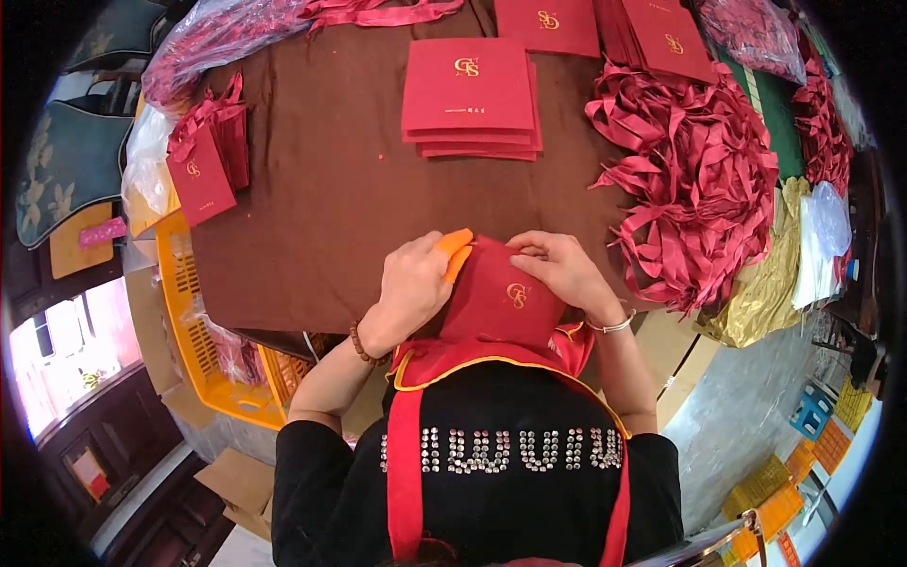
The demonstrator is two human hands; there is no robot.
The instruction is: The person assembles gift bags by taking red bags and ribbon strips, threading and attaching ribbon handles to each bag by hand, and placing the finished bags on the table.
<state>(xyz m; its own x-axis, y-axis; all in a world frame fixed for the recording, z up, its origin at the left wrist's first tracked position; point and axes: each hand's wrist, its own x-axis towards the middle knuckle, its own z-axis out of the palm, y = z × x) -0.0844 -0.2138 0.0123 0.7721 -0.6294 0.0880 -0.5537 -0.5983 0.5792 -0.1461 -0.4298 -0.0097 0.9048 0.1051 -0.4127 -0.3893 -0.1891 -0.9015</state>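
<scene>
The piece in work, a flat dark-red card-paper bag with a gold emblem, stands tilted between your hands, against your front. Your right hand has its fingers clamped on the bag's upper edge. Your left hand is curled at the opposite corner behind an orange tip piece; whether those fingers grip the bag, you cannot tell. No ribbon shows on this bag: judge it incomplete.

Left of it, the cluster of small red bags topped with red ribbon appears further along. To the right, the heap of loose, crinkled red satin ribbons is evidently unused. Beyond, the neat stack of flat red bags shows no ribbon and probably remains to be done.

Edges: the brown cloth-covered worktop ends close to your forearms; a yellow-orange slotted plastic crate adjoins its left side. Open cloth lies between bag and stack, widest toward the left; the ribbon heap limits rightward movement.
</scene>
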